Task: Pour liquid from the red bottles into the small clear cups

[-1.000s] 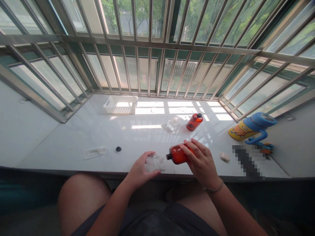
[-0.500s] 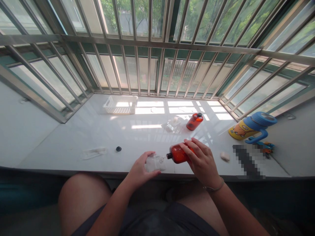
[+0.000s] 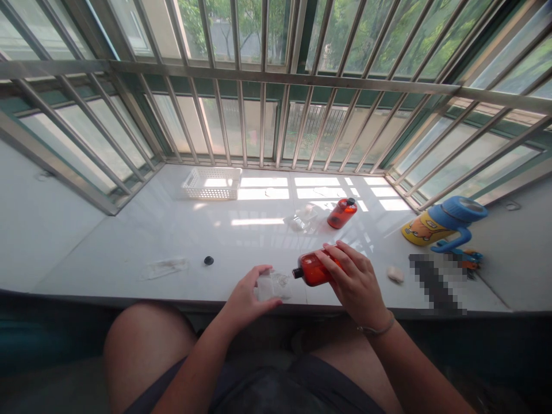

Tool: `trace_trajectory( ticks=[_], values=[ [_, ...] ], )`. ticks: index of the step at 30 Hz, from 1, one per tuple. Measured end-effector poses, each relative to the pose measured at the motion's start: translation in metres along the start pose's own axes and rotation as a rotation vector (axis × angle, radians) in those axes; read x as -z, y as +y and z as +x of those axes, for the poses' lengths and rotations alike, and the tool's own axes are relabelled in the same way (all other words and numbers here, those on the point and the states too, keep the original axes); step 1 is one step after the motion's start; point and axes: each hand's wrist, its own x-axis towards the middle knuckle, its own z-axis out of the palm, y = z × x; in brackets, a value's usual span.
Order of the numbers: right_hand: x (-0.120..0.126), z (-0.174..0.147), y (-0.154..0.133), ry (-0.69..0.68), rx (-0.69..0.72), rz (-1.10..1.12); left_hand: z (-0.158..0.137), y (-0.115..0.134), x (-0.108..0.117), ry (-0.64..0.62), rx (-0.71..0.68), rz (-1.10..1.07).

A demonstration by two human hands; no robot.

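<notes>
Red bottle (image 3: 313,269), black neck (image 3: 297,273)

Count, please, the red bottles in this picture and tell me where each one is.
2. One red bottle is held tilted in the right hand; the second bottle rests, capped, on the white ledge, farther from the person and nearer the window bars.

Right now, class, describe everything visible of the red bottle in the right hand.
The translucent red bottle is glossy, with rounded shoulders and a short dark neck, apparently uncapped; plastic or glass is unclear. It is tipped almost level above the white counter, mouth toward the clear container in the left hand. The right hand wraps its rear, hiding the base.
</notes>
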Motion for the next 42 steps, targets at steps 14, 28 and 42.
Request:
trace_trajectory(
  ticks=[14, 28, 42],
  values=[
    [0.0015, 0.0024, -0.0001, 0.002, 0.003, -0.008, -0.0002, -0.0059, -0.0019, 0.014, -0.014, -0.006],
    [0.0019, 0.0021, 0.0002, -0.003, 0.005, -0.007, 0.0001, -0.0052, -0.0033, 0.004, -0.020, -0.051],
    [0.0033, 0.0047, 0.0007, -0.001, 0.010, -0.026, 0.0011, -0.0065, -0.0040, 0.003, -0.013, -0.060]
  ],
)
